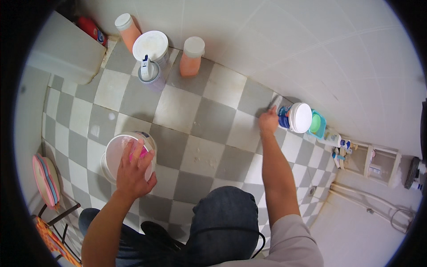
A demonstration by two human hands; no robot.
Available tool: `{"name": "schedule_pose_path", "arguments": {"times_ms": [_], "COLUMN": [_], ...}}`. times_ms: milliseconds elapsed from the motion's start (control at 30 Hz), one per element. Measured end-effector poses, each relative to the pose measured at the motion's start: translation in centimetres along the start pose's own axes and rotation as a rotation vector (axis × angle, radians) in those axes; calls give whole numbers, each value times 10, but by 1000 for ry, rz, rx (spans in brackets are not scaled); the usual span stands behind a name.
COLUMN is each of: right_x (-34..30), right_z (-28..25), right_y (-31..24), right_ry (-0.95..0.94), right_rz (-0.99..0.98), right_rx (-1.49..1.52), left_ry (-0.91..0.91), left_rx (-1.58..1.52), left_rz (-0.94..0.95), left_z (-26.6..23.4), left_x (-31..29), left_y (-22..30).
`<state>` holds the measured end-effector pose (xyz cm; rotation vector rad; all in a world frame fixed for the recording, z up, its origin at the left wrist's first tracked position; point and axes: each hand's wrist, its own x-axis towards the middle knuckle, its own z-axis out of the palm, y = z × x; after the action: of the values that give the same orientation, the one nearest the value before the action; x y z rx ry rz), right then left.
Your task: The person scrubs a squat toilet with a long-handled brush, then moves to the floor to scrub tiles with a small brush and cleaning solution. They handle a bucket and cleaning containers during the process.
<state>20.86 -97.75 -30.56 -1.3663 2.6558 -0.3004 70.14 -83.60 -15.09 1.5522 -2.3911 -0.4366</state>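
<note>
My left hand [136, 172] is palm down over the mouth of a white bucket [113, 156] on the floor. Its fingers curve over a bright pink thing [144, 152], which shows between them; its kind is mostly hidden. A little whitish matter, perhaps foam, shows near the fingertips. On the right, my right arm stretches out towards the wall. There my right hand [268, 121] is closed on a slim grey-white object [276, 102] that I cannot name. Right beside that hand stands a blue-and-white tub [299, 117] with a white lid.
By the far wall stand two orange containers with white lids [192, 56] [128, 32], a white-lidded tub [151, 44] and a lidded clear jug [151, 74]. A turquoise basket [316, 123], bottles [331, 136] and a small rack [369, 162] line the right. Pink-edged round pads [46, 180] lean at left.
</note>
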Motion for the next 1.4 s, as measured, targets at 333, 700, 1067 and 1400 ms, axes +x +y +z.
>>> {"name": "schedule_pose_path", "arguments": {"times_ms": [333,700,1067,1400], "right_x": [-36,-158,-195,-245], "right_z": [-14,-31,-12,-38], "right_y": [35,88,35,-5], "right_ry": [-75,-338,-389,-499], "right_rz": [-91,-765,-633,-531], "right_rx": [-74,-110,6,147], "left_ry": [4,-6,-32,-21], "left_rx": [25,1,14,31], "left_rz": [10,-30,-66,-54], "left_z": [-2,-8,-8,-5], "left_x": [-4,-7,-6,-7], "left_y": [-6,-4,-7,-8]}}
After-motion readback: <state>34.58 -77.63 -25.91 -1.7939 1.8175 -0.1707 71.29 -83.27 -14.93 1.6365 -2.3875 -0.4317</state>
